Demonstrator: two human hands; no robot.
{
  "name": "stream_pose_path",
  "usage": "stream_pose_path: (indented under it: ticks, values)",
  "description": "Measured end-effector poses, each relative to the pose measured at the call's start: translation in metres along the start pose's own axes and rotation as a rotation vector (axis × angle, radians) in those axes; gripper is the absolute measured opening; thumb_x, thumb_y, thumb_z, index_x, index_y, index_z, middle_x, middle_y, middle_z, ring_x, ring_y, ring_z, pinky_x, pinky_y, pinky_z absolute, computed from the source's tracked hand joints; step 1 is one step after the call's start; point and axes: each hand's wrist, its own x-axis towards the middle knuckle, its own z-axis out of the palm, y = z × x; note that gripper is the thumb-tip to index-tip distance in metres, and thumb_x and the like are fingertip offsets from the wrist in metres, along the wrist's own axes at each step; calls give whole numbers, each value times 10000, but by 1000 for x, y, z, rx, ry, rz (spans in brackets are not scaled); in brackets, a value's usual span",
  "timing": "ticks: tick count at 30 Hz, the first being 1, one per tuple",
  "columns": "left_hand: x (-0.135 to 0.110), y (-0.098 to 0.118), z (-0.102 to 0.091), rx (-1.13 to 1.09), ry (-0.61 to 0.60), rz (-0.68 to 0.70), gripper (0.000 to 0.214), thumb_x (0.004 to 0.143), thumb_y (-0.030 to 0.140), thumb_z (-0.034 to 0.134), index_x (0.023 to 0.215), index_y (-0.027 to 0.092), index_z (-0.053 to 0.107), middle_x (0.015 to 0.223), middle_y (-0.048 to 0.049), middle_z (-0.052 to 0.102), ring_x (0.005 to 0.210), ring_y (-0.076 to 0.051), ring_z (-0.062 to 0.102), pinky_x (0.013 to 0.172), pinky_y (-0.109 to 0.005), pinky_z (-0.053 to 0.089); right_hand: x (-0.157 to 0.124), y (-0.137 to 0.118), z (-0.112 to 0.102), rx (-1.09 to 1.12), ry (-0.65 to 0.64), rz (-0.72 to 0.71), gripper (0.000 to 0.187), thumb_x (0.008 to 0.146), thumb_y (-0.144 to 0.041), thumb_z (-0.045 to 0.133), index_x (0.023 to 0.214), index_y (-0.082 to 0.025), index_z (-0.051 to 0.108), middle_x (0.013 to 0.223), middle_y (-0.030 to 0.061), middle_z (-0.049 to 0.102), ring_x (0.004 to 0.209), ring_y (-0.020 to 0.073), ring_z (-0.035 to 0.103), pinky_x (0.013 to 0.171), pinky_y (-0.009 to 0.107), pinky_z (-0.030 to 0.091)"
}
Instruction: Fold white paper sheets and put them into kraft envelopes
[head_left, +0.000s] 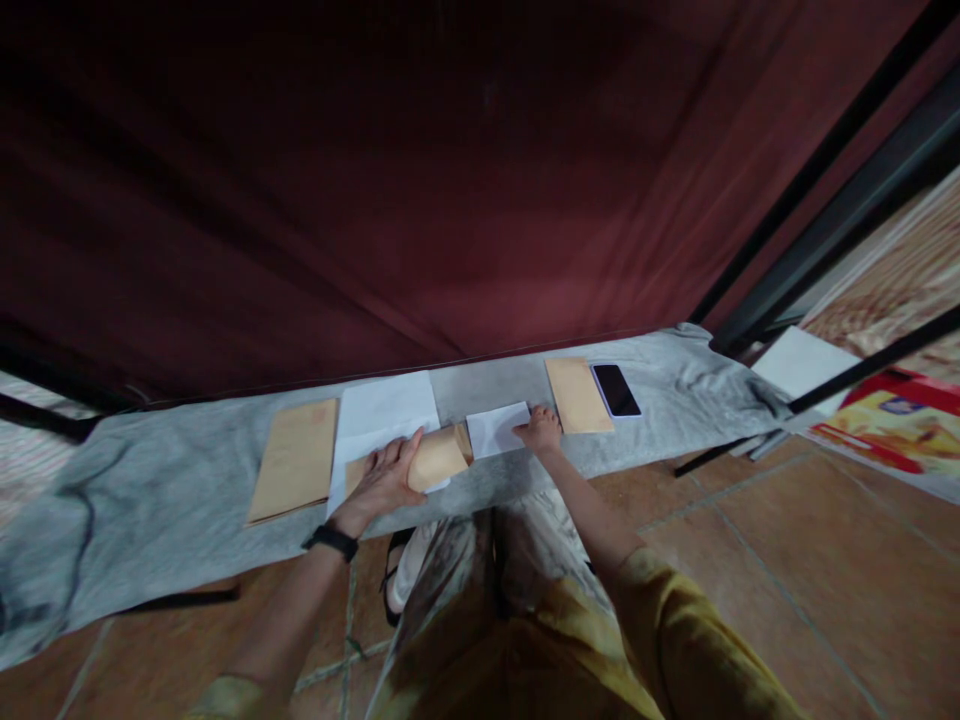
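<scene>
My left hand (386,478) lies on a brown envelope (439,457) on the grey-covered table (187,520), fingers curled over the envelope's left part. My right hand (540,430) rests with its fingers down on a folded white sheet (495,428) just right of that envelope. The white sheet's left end seems to sit at the envelope's mouth. A larger white paper (382,410) lies beneath and behind the envelope. A black band is on my left wrist.
A stack of brown envelopes (295,458) lies to the left, another brown envelope (577,394) and a dark phone (616,389) to the right. A maroon cloth hangs behind the table. Black bars, white paper (802,362) and a colourful packet (892,425) stand at far right.
</scene>
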Motion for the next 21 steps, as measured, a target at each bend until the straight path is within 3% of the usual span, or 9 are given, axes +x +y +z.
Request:
stream_pose_path:
  ticks: [3,9,15,21]
  values:
    - [0,0,0,-3,-6,-7,1166,640,393,730,1610,239,102,1525,-169,405,1431,-380,363,1186,-547,189,5,6,0,102,-12,2,378,716,-217,737,1078,-165,642,1162,183,646,1164,349,590,969,466,468]
    - [1,-2,3,-14,-4,-7,1175,638,391,732,1611,246,90,1526,-165,405,1439,-378,360,1188,-556,191,8,28,-8,418,-95,-104,107,713,-250,645,804,-209,607,812,28,659,887,234,640,821,358,521]
    - [4,-8,9,-9,13,14,1185,630,404,751,1608,262,95,1528,-162,404,1424,-380,378,1179,-548,216,-8,43,-16,784,-147,-119,222,734,-412,571,866,-236,540,797,-7,619,682,172,597,571,292,529]
    - [4,-10,10,1,25,29,1224,624,400,767,1612,254,57,1525,-170,396,1427,-376,372,1180,-532,226,-24,42,-14,935,-221,-127,340,691,-530,638,829,-225,577,708,-19,609,598,148,564,535,268,503]
